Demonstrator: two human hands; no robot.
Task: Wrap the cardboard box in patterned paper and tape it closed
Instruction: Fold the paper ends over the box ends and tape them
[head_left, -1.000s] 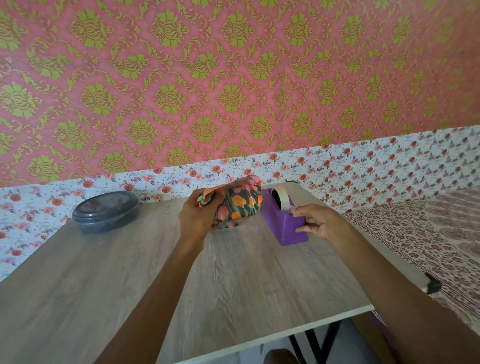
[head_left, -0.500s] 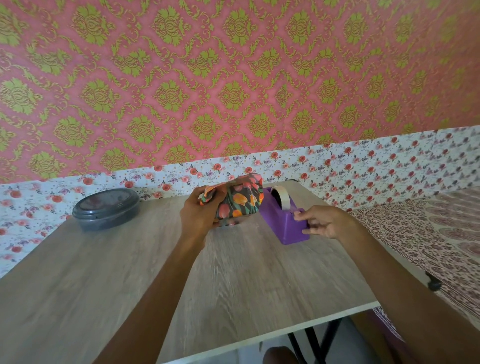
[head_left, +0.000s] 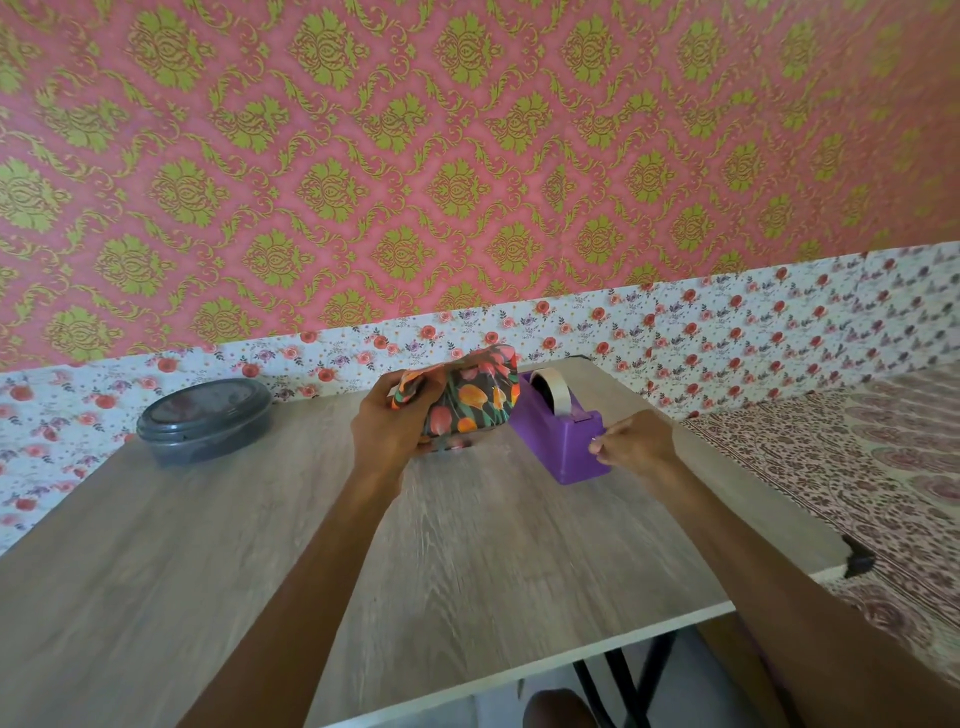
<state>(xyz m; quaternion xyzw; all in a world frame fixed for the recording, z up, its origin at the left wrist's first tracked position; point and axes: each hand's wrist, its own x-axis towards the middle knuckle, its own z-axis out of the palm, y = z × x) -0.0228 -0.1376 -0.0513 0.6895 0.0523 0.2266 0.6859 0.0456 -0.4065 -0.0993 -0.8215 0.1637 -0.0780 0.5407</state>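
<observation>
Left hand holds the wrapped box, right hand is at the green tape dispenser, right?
No: the head view shows the tape dispenser is purple, not green. The left hand holds the wrapped box; the right hand is at the dispenser.

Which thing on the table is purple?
The tape dispenser, right of the wrapped box; the box is flowery and the round lidded container is dark grey.

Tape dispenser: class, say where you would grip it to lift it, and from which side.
I would grip the tape dispenser across its flat purple sides, from above at the near end: the body is low and blocky there, while the tape roll fills the far end.
</observation>
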